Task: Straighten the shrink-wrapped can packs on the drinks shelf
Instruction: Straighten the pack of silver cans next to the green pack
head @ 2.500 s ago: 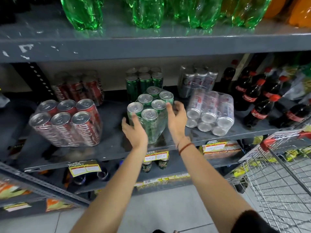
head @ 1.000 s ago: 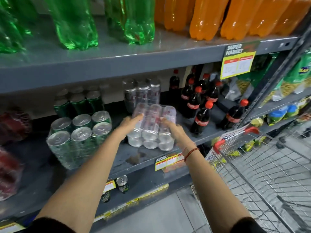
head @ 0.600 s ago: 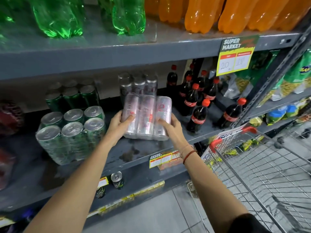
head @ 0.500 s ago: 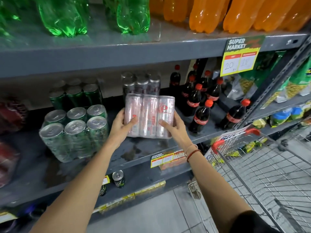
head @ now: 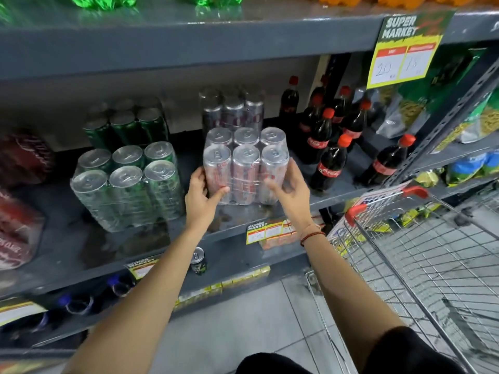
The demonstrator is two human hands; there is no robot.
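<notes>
A shrink-wrapped pack of silver cans (head: pixel 244 166) stands upright near the front of the grey drinks shelf (head: pixel 237 220). My left hand (head: pixel 201 195) grips its left side, thumb on the front. My right hand (head: pixel 290 188) holds its right side, fingers around the end can. To the left stands a green can pack (head: pixel 127 184), upright, with a second green pack (head: pixel 127 125) behind it. Another silver pack (head: pixel 232 109) sits at the back. Red can packs (head: pixel 19 211) lie at the far left, blurred.
Dark cola bottles (head: pixel 328 160) with red caps crowd the shelf right of the silver pack. A wire shopping cart (head: pixel 421 265) with a red handle stands at lower right. A loose can (head: pixel 199 263) sits on the lower shelf. Yellow price tags hang on the shelf edges.
The silver pack lay on its side, was lifted and turned upright in both hands, and now stands on the shelf with can tops up. Earlier both hands were on the green pack.
</notes>
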